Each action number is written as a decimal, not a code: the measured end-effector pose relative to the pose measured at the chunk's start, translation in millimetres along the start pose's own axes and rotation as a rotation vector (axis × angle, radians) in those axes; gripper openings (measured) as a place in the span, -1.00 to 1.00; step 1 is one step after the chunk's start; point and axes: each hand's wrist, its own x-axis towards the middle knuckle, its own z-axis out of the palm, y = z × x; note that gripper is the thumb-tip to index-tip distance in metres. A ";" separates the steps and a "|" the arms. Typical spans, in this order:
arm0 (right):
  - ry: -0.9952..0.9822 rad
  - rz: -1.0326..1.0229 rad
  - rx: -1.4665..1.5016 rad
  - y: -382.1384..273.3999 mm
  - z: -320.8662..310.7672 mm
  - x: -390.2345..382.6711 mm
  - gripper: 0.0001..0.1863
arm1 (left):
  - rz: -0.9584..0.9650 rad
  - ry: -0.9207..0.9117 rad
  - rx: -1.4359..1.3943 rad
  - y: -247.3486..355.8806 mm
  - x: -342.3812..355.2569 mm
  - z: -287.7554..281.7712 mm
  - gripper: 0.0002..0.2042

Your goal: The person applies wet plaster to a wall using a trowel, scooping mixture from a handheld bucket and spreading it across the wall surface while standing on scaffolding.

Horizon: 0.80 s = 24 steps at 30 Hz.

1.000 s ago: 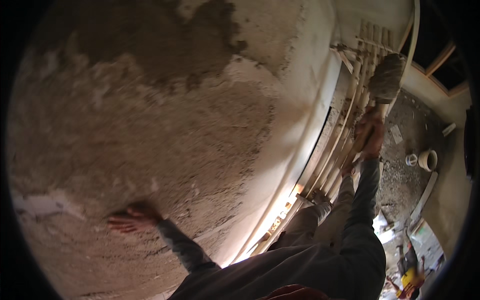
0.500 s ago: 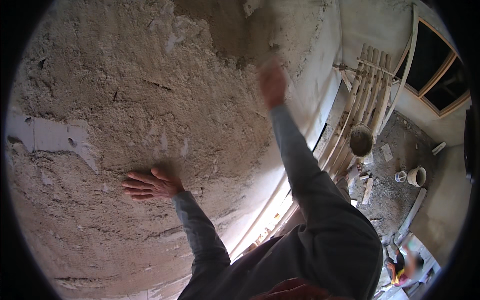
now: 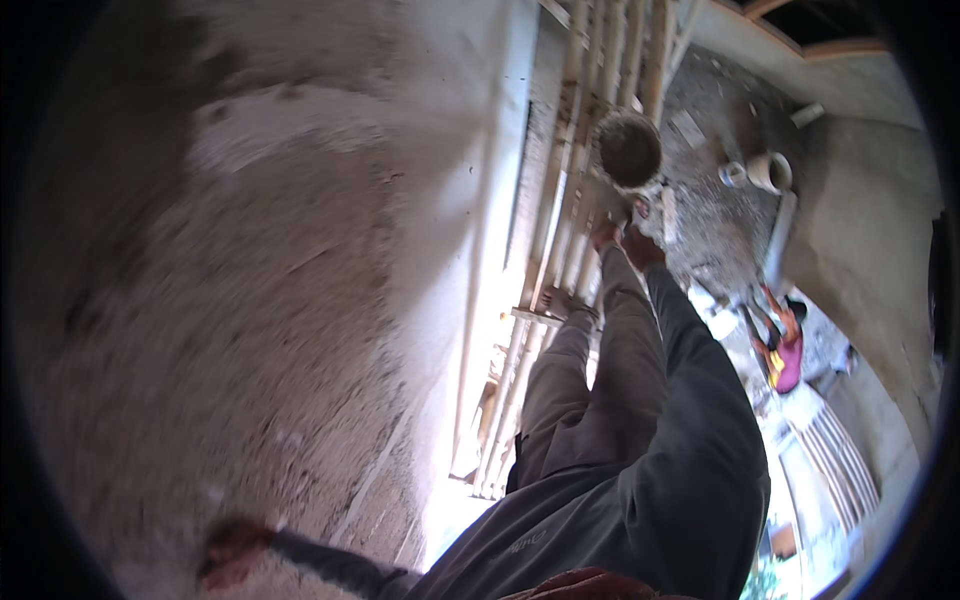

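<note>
My right hand [image 3: 643, 248] reaches down beside my feet, just below a round bucket [image 3: 628, 148] of grey-brown mortar. Its fingers look closed around something dark and thin, too small and blurred to name. Off to the lower left, my left hand [image 3: 236, 552] is smeared by motion against the rough plastered wall [image 3: 250, 330], so its fingers cannot be read. Whether it touches the wall cannot be told. A paler patch [image 3: 290, 125] shows higher on that wall.
I stand with bare feet [image 3: 565, 303] on a scaffold of wooden poles [image 3: 560, 215] above the floor. Below are a pale bucket [image 3: 770, 172], a small white pail [image 3: 732, 175] and rubble. Another person [image 3: 785, 350] is at the lower right. A window frame [image 3: 800, 40] is at the upper right.
My right hand has come down from the upper wall to beside the mortar bucket. My left hand has moved down and left from where it lay flat on the wall. The view has shifted right.
</note>
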 end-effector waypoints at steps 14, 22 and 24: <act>0.314 0.146 -0.213 172.8 17.3 319.0 -0.65 | 0.071 -0.210 -0.234 224.2 -26.6 34.4 -0.39; -0.151 0.129 0.984 72.7 2.8 245.4 -0.71 | 0.114 -0.192 -0.196 220.7 -13.9 20.2 -0.39; -0.088 0.150 1.119 75.2 2.2 226.7 -0.75 | 0.108 -0.178 -0.203 225.0 -13.7 25.8 -0.39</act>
